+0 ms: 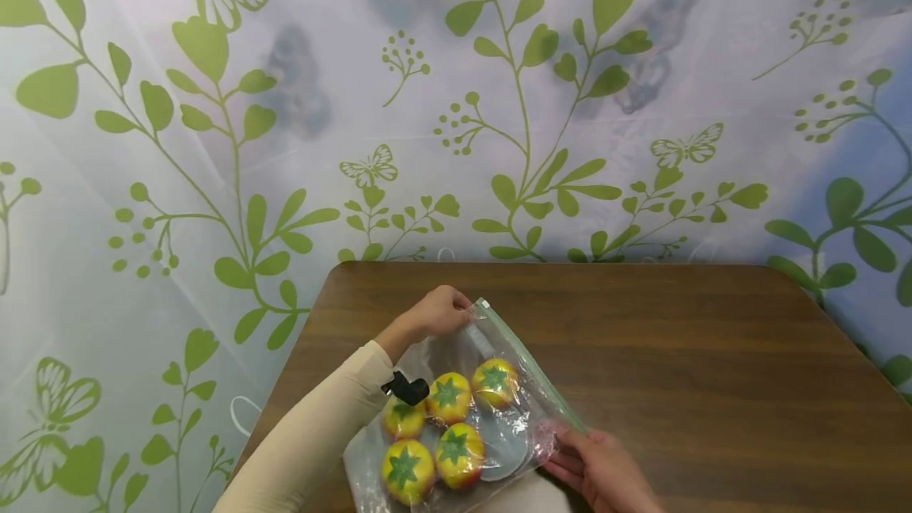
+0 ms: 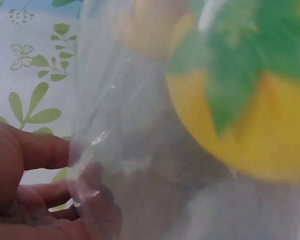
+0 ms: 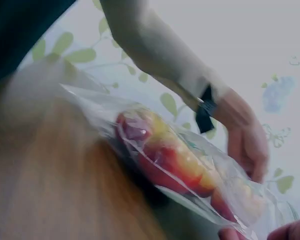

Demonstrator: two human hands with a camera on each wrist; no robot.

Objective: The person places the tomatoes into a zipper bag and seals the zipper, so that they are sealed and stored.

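A clear zip bag with a pale green zip strip slants over the table. Inside lie several yellow-and-red fruits with green star-shaped tops, and their red undersides show in the right wrist view. At the bag's upper corner, beside the white slider, my left hand pinches the plastic. My right hand grips the opposite end of the zip edge, thumb on top. In the left wrist view, a fruit looms behind the film near my left fingers.
The brown wooden table spreads behind and right of the bag. A curtain with green leaves and butterflies hangs behind it. A black device sits on my left wrist. A grey rounded patch shows through the bag.
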